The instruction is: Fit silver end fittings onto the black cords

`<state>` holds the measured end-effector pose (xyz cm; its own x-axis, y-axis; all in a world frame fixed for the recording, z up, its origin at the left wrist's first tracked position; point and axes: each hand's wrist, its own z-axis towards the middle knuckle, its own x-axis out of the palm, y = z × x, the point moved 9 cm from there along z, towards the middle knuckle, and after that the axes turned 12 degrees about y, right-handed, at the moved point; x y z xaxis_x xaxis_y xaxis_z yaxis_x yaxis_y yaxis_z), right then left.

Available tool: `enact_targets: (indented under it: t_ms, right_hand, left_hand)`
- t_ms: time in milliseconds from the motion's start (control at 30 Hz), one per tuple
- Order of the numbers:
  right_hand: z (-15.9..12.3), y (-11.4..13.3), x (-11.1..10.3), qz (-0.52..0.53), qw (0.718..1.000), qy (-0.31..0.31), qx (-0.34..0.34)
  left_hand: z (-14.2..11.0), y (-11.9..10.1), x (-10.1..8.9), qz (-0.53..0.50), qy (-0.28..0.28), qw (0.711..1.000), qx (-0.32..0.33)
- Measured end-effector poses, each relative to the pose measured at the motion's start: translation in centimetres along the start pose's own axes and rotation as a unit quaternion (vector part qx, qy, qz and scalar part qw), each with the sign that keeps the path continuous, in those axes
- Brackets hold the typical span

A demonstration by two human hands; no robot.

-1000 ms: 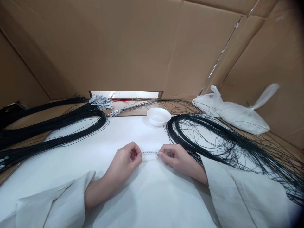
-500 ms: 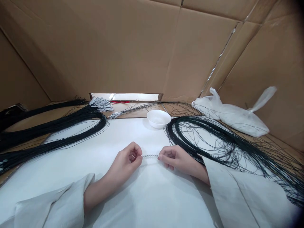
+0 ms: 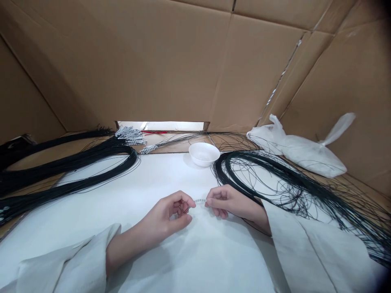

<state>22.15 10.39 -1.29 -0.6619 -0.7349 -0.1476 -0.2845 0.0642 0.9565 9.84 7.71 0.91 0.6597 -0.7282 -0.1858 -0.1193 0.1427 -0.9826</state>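
A short black-and-white beaded strand (image 3: 200, 200) runs level between my two hands, just above the white work surface. My right hand (image 3: 224, 201) pinches its right end between thumb and forefinger, the other fingers curled under. My left hand (image 3: 175, 211) has the strand's left part at its curled fingers. Its thumb stands apart from the forefinger, and a dark bit of the strand shows between the fingers. Past the hands stands a white bowl (image 3: 204, 154); what it holds is too small to make out.
Bundles of black cord (image 3: 100, 173) lie at left, beside a pile of black-and-white beaded ends (image 3: 130, 135). A loose coil of black cord (image 3: 275, 167) spreads at right, close to my right forearm. White plastic bags (image 3: 314, 152) rest behind it. Cardboard walls (image 3: 171, 65) enclose the surface (image 3: 159, 175).
My left hand has slid right toward my right hand and its thumb has parted from its forefinger. Less of the beaded strand shows between the hands. My right hand has barely shifted.
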Motion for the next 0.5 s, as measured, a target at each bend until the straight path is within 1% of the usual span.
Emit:
enact_targets:
  t_ms: [133,267,500]
  right_hand:
    - [0.0,-0.1,0.0,0.001,1.0,0.003,-0.001]
    - [0.0,0.0,-0.1,-0.002,1.0,0.0,0.001]
    - [-0.1,0.2,0.0,-0.016,1.0,-0.001,0.001]
  left_hand:
    - [-0.1,0.1,-0.1,-0.01,-0.01,1.0,-0.001]
    - [0.0,0.4,-0.1,-0.059,-0.004,0.998,-0.005]
    - [0.2,1.3,-0.5,-0.119,-0.024,0.992,-0.019]
